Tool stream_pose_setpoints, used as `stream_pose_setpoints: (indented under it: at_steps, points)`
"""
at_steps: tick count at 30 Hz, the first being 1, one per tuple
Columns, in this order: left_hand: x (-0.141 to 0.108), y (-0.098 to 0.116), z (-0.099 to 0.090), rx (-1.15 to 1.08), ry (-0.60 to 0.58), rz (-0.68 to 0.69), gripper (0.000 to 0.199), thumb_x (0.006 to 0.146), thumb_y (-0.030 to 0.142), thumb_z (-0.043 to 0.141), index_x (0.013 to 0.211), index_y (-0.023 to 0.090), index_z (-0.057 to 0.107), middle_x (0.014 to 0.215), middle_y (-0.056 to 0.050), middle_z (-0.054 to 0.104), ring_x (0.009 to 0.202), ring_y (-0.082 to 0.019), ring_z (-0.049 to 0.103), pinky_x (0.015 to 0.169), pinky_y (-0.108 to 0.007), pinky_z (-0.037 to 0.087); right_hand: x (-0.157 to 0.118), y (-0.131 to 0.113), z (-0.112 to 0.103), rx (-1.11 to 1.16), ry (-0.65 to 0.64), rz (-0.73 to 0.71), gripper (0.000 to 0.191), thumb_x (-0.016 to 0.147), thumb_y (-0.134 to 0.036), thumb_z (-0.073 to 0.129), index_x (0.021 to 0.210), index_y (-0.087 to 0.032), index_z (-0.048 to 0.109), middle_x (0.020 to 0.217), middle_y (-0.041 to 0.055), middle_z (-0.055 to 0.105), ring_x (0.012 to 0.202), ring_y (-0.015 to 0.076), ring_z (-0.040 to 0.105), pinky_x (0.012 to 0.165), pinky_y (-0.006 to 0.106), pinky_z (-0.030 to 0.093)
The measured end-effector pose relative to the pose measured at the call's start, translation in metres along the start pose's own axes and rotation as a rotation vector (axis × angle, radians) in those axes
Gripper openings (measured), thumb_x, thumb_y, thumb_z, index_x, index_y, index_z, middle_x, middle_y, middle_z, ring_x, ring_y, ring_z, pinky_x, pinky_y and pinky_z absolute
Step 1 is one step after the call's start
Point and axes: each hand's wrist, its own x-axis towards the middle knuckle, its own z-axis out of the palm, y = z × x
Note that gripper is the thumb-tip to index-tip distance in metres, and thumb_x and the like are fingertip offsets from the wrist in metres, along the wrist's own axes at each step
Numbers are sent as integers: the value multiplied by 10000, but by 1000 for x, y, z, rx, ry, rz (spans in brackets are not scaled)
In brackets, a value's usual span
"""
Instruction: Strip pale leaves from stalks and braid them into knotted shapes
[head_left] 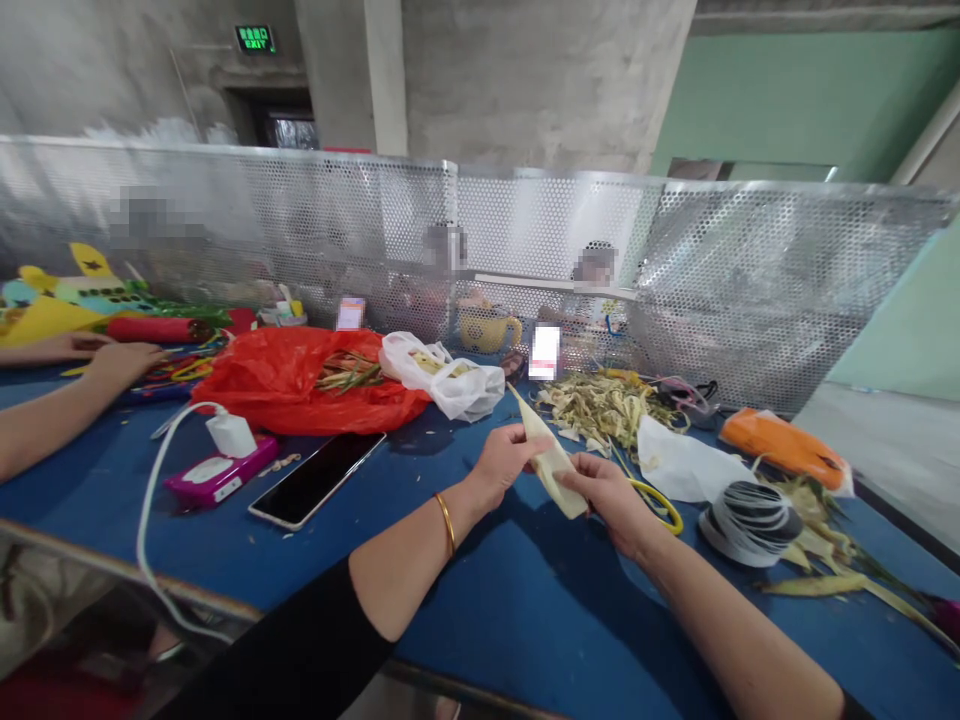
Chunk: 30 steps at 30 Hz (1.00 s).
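Note:
A pale, pointed corn husk [551, 465] is stretched between my two hands above the blue table. My left hand [504, 462], with a gold bangle at the wrist, pinches the husk along its left edge near the middle. My right hand [606, 495] grips its lower right edge, thumb on top. The tip points up and away from me. Just behind lies a heap of dried husk pieces [600, 408]. A yellow loop-shaped handle [664, 508] shows beside my right wrist; the rest of that tool is hidden.
Left of my arms lie a black-screened phone [319, 480], a purple power strip [221, 470] with a white charger, and a red plastic bag [255, 385]. To the right are a spool [750, 522] and an orange packet [784, 445]. A co-worker's hands [112, 365] are at far left.

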Motion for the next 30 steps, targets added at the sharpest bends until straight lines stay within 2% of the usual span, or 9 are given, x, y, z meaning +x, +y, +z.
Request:
stream_pose_setpoints:
  at_steps: [5, 8, 12, 15, 18, 19, 21, 25, 30]
  points:
    - [1, -6, 0, 41, 67, 49, 198, 677, 333, 663, 716, 139, 657, 632, 2, 614, 555, -116, 526, 523, -231, 434, -5, -2, 4, 26, -43, 10, 370, 574, -459, 805, 688, -174, 599, 564, -39, 599, 493, 105, 510, 476, 222, 373]
    - [-2, -3, 1, 224, 76, 163, 177, 694, 319, 662, 645, 150, 645, 589, 15, 595, 547, -113, 513, 521, -221, 405, -9, -5, 6, 84, -107, 60, 395, 573, -478, 810, 756, -168, 646, 650, -1, 667, 548, 134, 566, 520, 243, 414]
    - [2, 20, -15, 321, 370, 349, 278, 837, 412, 534, 809, 170, 669, 656, 4, 642, 578, -120, 578, 584, -222, 447, -6, -6, 1, 90, -15, 35, 372, 581, -487, 793, 729, -183, 638, 591, -12, 650, 505, 144, 556, 479, 244, 401]
    - [17, 45, -53, 356, 668, 406, 324, 904, 388, 429, 968, 160, 649, 802, -41, 692, 671, -141, 627, 644, -240, 480, -3, -5, -3, 70, 28, 43, 354, 568, -477, 788, 702, -194, 623, 536, -28, 612, 486, 150, 547, 453, 244, 394]
    - [36, 66, -111, 794, 814, 313, 326, 923, 294, 393, 1099, 172, 638, 1020, -80, 706, 870, -168, 656, 772, -263, 485, -4, -6, 0, 46, 40, 51, 348, 570, -485, 775, 651, -192, 606, 527, -26, 602, 462, 132, 515, 438, 236, 376]
    - [42, 71, -131, 1000, 820, 231, 335, 928, 267, 379, 1139, 191, 628, 1094, -77, 695, 961, -173, 647, 822, -265, 472, -5, -6, 2, 41, 30, 53, 351, 575, -492, 770, 641, -191, 602, 525, -27, 597, 455, 124, 503, 436, 234, 370]
    - [52, 77, -169, 1105, 804, 122, 293, 890, 209, 444, 1076, 166, 667, 1124, -113, 689, 1057, -232, 625, 864, -303, 454, -7, -8, 5, 41, -7, 61, 364, 581, -511, 763, 637, -192, 597, 517, -33, 582, 451, 116, 491, 436, 230, 362]
    - [71, 78, -224, 1247, 676, -127, 150, 786, 200, 645, 884, 102, 704, 932, -163, 714, 998, -306, 646, 830, -332, 465, -7, -9, 6, 25, -46, 70, 397, 577, -547, 759, 637, -192, 591, 498, -41, 555, 445, 110, 473, 430, 225, 340]
    - [95, 74, -264, 1401, 515, -297, 368, 898, 347, 590, 1213, 160, 562, 1210, -103, 584, 1039, -229, 601, 860, -422, 521, -3, -4, 1, -19, -8, 95, 409, 591, -549, 757, 661, -180, 594, 522, -34, 575, 453, 103, 474, 434, 212, 348]
